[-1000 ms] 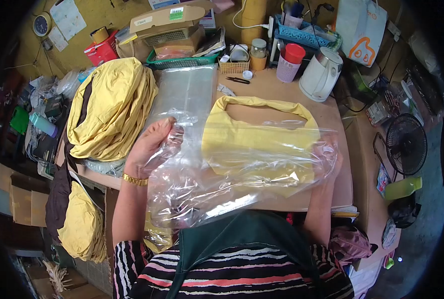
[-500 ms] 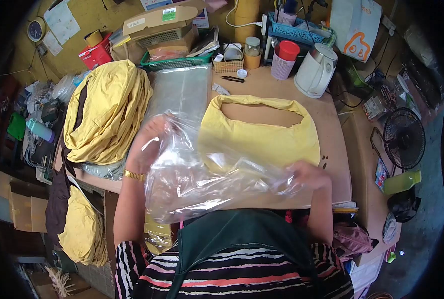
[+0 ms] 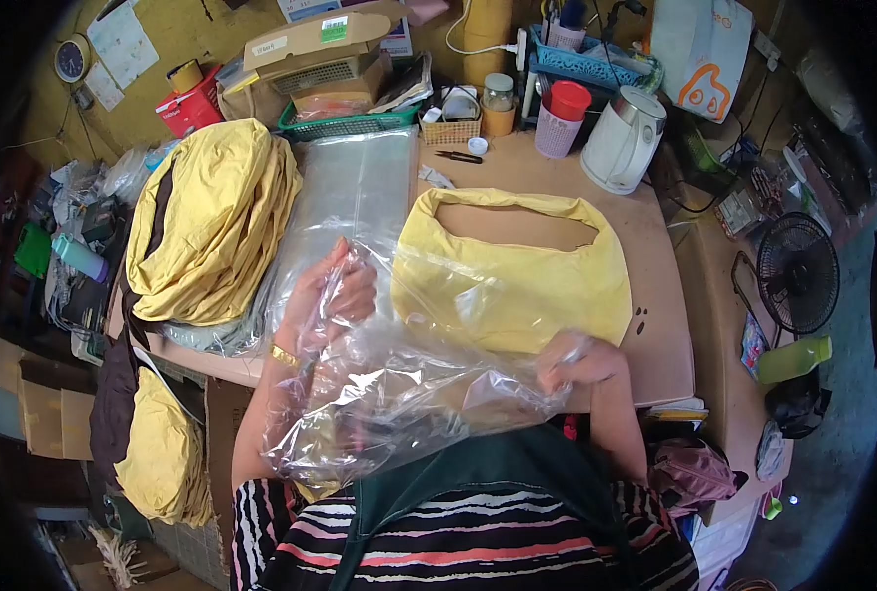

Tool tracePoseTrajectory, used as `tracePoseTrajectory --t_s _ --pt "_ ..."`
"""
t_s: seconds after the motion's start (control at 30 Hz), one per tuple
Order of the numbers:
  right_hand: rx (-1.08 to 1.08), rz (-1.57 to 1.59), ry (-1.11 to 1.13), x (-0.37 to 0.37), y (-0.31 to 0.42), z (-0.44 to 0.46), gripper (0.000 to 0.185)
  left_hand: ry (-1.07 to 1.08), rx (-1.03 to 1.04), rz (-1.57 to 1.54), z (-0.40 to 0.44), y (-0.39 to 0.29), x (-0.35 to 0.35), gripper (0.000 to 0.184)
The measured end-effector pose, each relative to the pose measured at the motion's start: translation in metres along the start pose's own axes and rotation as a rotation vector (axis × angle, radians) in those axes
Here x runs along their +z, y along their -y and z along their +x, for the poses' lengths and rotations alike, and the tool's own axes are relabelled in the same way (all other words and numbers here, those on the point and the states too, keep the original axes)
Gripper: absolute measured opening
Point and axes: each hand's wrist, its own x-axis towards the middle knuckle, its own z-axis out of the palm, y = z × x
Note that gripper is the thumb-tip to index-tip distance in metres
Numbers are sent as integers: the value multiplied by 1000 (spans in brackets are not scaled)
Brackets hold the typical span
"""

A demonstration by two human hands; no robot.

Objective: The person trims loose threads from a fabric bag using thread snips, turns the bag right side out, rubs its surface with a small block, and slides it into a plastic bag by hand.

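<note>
A crumpled clear plastic bag [image 3: 409, 389] hangs between my two hands, low over the table's front edge. My left hand [image 3: 335, 291] is closed on its upper left part, fingers curled. At the bag's right end my right hand [image 3: 578, 362], slightly blurred, is closed on the plastic. Just beyond lies a flat yellow cloth bag [image 3: 527, 281] with a wide handle opening; the plastic overlaps its lower left part. Flat clear plastic bags [image 3: 360, 177] lie in a stack behind my left hand.
A pile of yellow cloth bags [image 3: 212, 227] stands at the left. Along the back are a green basket [image 3: 350, 126], small black snips [image 3: 458, 156], a pink cup [image 3: 557, 133] and a white kettle [image 3: 624, 140]. A black fan [image 3: 798, 273] is at the right.
My right hand has moved left and toward me with the plastic, uncovering much of the yellow bag. My left hand has shifted slightly, and the plastic is more bunched and lower.
</note>
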Motion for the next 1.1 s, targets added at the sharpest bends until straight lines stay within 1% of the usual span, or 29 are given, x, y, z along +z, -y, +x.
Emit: tracePoseTrajectory --t_s 0.07,0.1,0.17,0.2,0.23,0.3,0.33,0.37,0.4,0.43,0.47,0.5,0.53,0.57,0.6,0.63,0.67,0.7,0.73,0.8,0.83,0.87,0.9,0.93,0.97,1.03,1.07,1.1 --pt "-280 901 -888 9 -24 -8 45 -274 3 187 -9 9 -17 28" --pt "-277 902 -887 0 -23 -13 45 -411 -14 276 -11 12 -18 29" --pt "-559 1393 -624 -21 -19 -20 44 225 -240 1161 -5 6 -10 32" --pt "-434 1482 -660 -10 -19 -17 41 28 -405 1211 -8 -16 -24 33" --pt "-310 1574 -700 1 -20 -14 39 31 -405 1213 -8 -23 -34 33" --pt "-154 1202 -687 9 -20 -14 37 -309 304 350 -9 -31 -28 30" --pt "-79 1017 -672 12 -20 -13 37 -311 305 350 -11 -31 -26 30" --pt "-8 830 -656 13 -20 -12 39 -216 216 175 -14 -28 -24 26" --pt "-43 912 -861 10 -9 -4 37 -122 125 -3 -16 -24 -20 23" --pt "-91 966 -1067 7 3 4 35 -123 125 -6 -18 -10 -10 23" --pt "-266 1279 -1502 -3 24 17 28 -165 86 430 -16 8 6 23" --pt "-265 1280 -1505 -6 12 14 28 -183 63 648 -15 11 5 23" --pt "-389 1338 -1351 -9 -12 7 27 -199 37 866 -14 14 4 23" --pt "-512 1386 -1189 -12 -24 3 27 -88 -213 1088 -12 4 -16 22" --pt "-506 1330 -1054 -10 -20 14 29 28 -469 1298 -10 -2 -21 21" --pt "-507 1330 -1054 -7 -32 13 29 -404 -245 1327 -18 0 -20 24" --pt "-360 920 -819 1 -55 9 30 -446 60 891 -19 -6 -19 25" --pt "-273 727 -696 5 -55 7 31 -469 343 440 -20 -13 -20 27" --pt "-213 519 -571 10 -55 6 33 -473 343 439 -16 -16 -27 27" --pt "89 357 -49 9 -20 5 35 234 240 -178 -8 -19 -43 34" --pt "88 360 -49 13 -16 8 35 232 239 -178 -14 -18 -45 34" --pt "-99 783 -637 15 -13 12 39 -11 165 52 -25 -16 -46 38" --pt "-169 1021 -937 12 -15 12 41 -255 87 279 -34 -13 -47 43" --pt "-294 1186 -1244 9 -16 13 43 11 -52 863 -37 -3 -65 48" --pt "-670 1357 -827 -7 -26 14 45 190 -197 1061 -22 -3 -17 46" --pt "-1021 1459 -366 -10 -48 4 47 -296 -422 1215 -24 -7 -35 31" --pt "-489 1406 -626 1 -45 0 45 -434 -81 877 -25 -10 -29 23" --pt "-147 1059 -565 5 -44 -1 42 -548 245 519 -26 -13 -23 19"
